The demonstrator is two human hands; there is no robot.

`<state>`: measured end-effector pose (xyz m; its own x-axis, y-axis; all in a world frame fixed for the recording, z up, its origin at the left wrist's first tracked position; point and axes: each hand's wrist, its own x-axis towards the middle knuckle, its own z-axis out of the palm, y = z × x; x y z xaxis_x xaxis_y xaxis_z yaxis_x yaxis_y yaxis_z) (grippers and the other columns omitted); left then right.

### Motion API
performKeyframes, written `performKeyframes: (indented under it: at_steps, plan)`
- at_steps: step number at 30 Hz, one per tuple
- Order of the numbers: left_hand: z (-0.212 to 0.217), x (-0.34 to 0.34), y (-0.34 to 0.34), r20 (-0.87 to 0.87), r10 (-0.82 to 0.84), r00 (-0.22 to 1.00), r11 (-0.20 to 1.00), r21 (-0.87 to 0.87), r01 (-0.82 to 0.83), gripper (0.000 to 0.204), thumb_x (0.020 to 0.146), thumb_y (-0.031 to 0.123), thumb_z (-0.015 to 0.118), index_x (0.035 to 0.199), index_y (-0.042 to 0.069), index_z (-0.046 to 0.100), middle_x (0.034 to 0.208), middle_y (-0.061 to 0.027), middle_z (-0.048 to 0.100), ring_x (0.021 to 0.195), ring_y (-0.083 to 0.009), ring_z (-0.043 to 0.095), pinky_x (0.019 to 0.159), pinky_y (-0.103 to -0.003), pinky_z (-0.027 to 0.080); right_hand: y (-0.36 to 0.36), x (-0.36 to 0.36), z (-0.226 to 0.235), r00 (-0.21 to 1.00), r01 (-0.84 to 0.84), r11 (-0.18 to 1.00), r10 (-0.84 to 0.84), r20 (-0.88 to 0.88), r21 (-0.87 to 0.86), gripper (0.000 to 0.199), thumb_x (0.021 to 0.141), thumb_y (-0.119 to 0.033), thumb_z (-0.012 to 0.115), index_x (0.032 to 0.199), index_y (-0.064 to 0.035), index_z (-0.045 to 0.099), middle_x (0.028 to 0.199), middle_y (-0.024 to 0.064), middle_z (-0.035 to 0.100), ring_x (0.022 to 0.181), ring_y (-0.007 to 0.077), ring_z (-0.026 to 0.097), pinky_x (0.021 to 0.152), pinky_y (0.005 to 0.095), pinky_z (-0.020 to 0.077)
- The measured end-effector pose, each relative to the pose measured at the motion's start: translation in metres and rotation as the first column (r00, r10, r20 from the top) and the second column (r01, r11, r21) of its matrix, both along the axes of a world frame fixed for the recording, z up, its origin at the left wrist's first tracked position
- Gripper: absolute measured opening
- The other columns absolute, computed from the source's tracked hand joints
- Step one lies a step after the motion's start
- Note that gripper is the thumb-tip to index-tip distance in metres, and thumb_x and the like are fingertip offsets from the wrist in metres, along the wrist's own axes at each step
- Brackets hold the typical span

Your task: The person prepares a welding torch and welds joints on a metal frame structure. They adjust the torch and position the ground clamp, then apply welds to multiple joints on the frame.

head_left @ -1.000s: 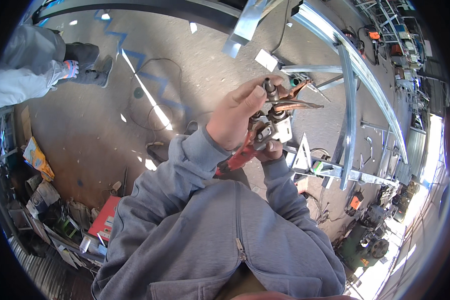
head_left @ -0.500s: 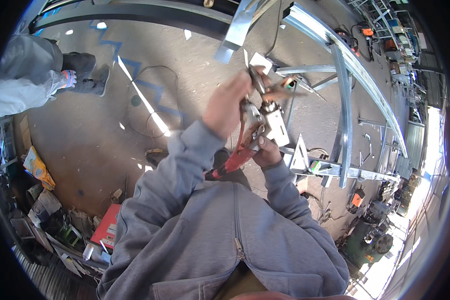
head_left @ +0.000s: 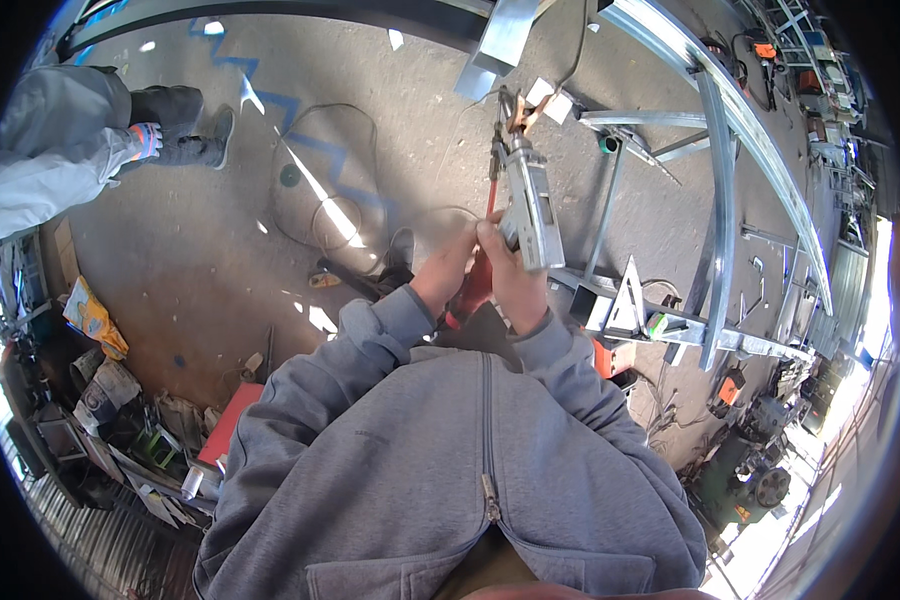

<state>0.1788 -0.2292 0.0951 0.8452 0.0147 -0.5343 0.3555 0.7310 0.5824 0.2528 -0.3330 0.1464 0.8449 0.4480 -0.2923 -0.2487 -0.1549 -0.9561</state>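
Tool (head_left: 537,215) held out before me

My right grip (head_left: 515,282) grasps it near its red handle (head_left: 478,283); my left grip (head_left: 448,268) meets the right there, whether clenched I can't tell. Beyond, a steel frame (head_left: 720,190) stands on the floor (head_left: 210,290).

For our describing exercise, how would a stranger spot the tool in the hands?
Find the grey sweatshirt, whose sleeves lead to the left hand and right hand. The silvery tool extends beyond them. Its red handle and coppery tip distinguish it from the metal frame rightward.
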Motion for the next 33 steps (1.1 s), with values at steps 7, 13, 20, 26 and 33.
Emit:
performKeyframes:
  at_steps: [7,13,20,26,33]
  plan:
    - [0.002,-0.004,-0.014,0.047,0.063,0.997,0.997,0.044,-0.065,0.050,0.113,0.045,0.037,0.135,0.005,0.056,0.103,-0.0001,0.065,0.084,-0.0060,0.055,0.075,-0.021,0.046,0.027,0.014,-0.009,0.993,0.073,0.997,-0.069,0.096,-0.039,0.022,0.099,-0.016,0.072,0.114,-0.0019,0.064,0.094,0.0008,0.065,0.084,0.0078,0.060,0.071,0.0264,0.0508]
    - [0.004,0.000,-0.012,0.002,0.074,0.997,0.997,0.009,-0.074,0.051,0.114,0.044,0.032,0.149,0.009,0.046,0.104,-0.0005,0.065,0.083,-0.0065,0.056,0.073,-0.021,0.046,0.039,0.011,-0.005,0.989,0.096,0.993,-0.087,0.116,-0.070,0.019,0.097,-0.014,0.073,0.104,0.0011,0.063,0.085,0.0001,0.063,0.078,0.0107,0.059,0.069,0.0288,0.0497]
    - [-0.010,-0.006,-0.012,-0.070,-0.029,0.997,0.998,0.057,0.033,0.051,0.114,0.043,0.031,0.151,0.012,0.045,0.108,-0.0036,0.066,0.079,-0.0088,0.059,0.067,-0.023,0.048,0.042,0.011,-0.012,0.986,0.097,0.974,-0.066,0.152,-0.204,0.038,0.096,-0.014,0.072,0.125,-0.0018,0.052,0.094,0.0045,0.062,0.082,0.0128,0.057,0.070,0.0311,0.0505]
    - [-0.022,-0.004,-0.025,-0.029,0.003,1.000,1.000,-0.011,-0.003,0.054,0.110,0.050,0.030,0.147,0.013,0.042,0.099,-0.0066,0.061,0.070,-0.0106,0.054,0.043,-0.027,0.045,0.045,0.011,0.001,0.969,0.105,0.942,-0.025,0.246,-0.320,0.059,0.092,-0.016,0.073,0.141,-0.0039,0.043,0.096,0.0138,0.065,0.083,0.0237,0.066,0.073,0.0385,0.0541]
    - [-0.009,-0.006,-0.030,0.005,-0.001,1.000,0.994,-0.107,0.002,0.053,0.112,0.047,0.030,0.146,0.008,0.042,0.100,-0.0090,0.063,0.077,-0.0116,0.061,0.051,-0.029,0.053,0.045,0.015,0.021,0.939,0.108,0.908,0.041,0.342,-0.405,0.064,0.090,-0.021,0.073,0.144,-0.0079,0.042,0.103,0.0223,0.069,0.093,0.0421,0.071,0.076,0.0472,0.0558]
